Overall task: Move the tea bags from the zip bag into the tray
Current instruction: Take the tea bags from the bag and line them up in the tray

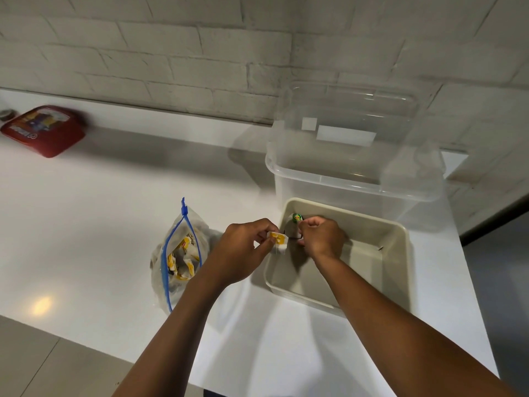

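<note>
The scene was moderately dim under warm overhead light. A round glare spot lay on the white countertop [86, 224] at lower left of the frame. Soft shadows fell behind the clear container [355, 167] at centre right and inside the tray [400, 282]. The red box [44, 130] at upper left was smeared by motion blur. Wide-angle distortion bent the brick wall [200, 53] and counter edges toward the frame margins.

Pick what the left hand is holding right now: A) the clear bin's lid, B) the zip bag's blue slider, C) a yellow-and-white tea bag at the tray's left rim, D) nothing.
C: the left hand pinches a yellow-and-white tea bag at the tray rim.
</note>
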`<state>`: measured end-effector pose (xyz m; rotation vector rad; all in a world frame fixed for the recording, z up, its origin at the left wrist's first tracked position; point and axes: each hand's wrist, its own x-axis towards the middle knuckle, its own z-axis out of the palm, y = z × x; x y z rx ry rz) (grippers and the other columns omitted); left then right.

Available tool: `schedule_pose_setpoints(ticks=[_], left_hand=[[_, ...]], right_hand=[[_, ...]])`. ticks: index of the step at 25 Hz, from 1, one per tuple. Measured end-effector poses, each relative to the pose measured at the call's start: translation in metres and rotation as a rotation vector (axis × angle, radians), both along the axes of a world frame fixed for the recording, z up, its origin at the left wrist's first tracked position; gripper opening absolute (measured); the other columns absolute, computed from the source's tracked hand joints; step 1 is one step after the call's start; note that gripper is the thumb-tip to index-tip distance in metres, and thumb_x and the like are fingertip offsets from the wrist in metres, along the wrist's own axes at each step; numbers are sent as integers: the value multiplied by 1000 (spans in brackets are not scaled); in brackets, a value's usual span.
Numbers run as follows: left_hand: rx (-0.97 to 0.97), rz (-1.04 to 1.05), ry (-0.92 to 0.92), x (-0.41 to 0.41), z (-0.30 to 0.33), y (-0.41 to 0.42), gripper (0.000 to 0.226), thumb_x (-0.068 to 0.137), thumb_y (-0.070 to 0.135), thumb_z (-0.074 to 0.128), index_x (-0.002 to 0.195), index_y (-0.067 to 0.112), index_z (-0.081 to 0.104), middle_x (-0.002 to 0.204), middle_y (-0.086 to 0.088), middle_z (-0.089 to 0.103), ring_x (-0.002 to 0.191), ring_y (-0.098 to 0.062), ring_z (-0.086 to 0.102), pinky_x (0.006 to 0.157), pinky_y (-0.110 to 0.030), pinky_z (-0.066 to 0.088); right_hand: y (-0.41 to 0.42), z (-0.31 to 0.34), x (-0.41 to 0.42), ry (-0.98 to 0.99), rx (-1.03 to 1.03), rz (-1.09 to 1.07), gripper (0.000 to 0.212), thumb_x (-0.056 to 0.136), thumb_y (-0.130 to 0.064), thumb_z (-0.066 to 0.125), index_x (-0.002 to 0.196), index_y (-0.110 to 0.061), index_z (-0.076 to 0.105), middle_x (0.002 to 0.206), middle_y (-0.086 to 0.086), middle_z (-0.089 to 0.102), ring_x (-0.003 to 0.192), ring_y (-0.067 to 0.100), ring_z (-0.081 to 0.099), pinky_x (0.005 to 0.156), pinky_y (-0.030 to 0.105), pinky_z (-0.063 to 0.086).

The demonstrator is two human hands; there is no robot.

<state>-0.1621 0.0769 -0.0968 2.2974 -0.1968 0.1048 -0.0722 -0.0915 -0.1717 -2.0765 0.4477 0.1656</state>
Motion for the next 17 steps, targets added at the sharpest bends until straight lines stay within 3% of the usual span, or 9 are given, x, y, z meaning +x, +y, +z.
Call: schedule_pose_setpoints(ticks=[6,10,13,17], left_hand=[[71,-3,18,1,0,-1,6,93,23,63,97,25,68,82,12,72,75,-3,66,73,-23,52],[100,-8,22,1,0,-1,7,93,22,63,97,23,68,79,10,71,72,-7,64,71,-23,49],[115,2,38,1,-1,-1,7,92,23,63,97,23,68,76,8,71,71,-10,64,72,-27,50],[137,5,44,-1,1,0,8,92,23,63,98,21,69,75,7,71,71,-12,63,71,-26,48]], right_hand=[[-3,-8,6,54,19,40,13,67,-44,62,65,-37,72,59,-8,70,61,20,71,64,44,62],[-3,3,3,27,79,19,20,80,-27,66,62,-20,72,59,-6,71,53,16,71,64,43,62],[-2,8,0,30,119,0,21,84,-20,65,65,-18,70,62,-4,72,50,16,70,65,42,63],[-5,20,-5,50,114,35,23,86,-22,63,64,-15,69,62,2,72,47,16,67,51,32,57]])
